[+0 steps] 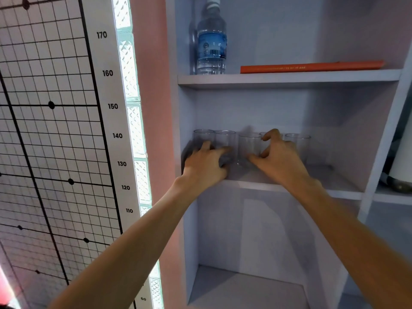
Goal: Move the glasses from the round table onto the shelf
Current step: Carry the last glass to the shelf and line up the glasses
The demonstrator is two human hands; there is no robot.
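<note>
Several clear glasses stand in a row on the middle shelf of a pale grey shelf unit. My left hand is wrapped around the lower part of the second glass from the left, thumb across its front. Beside it at the far left is another glass. My right hand is spread like a claw just right of the middle glass, its thumb tip at that glass's base. The hand partly hides one glass behind it. The rightmost glass stands free.
On the upper shelf stand a water bottle and a flat orange book. The lower compartment is open below. A measuring grid chart and a glass-block strip lie to the left. A white object sits at the right.
</note>
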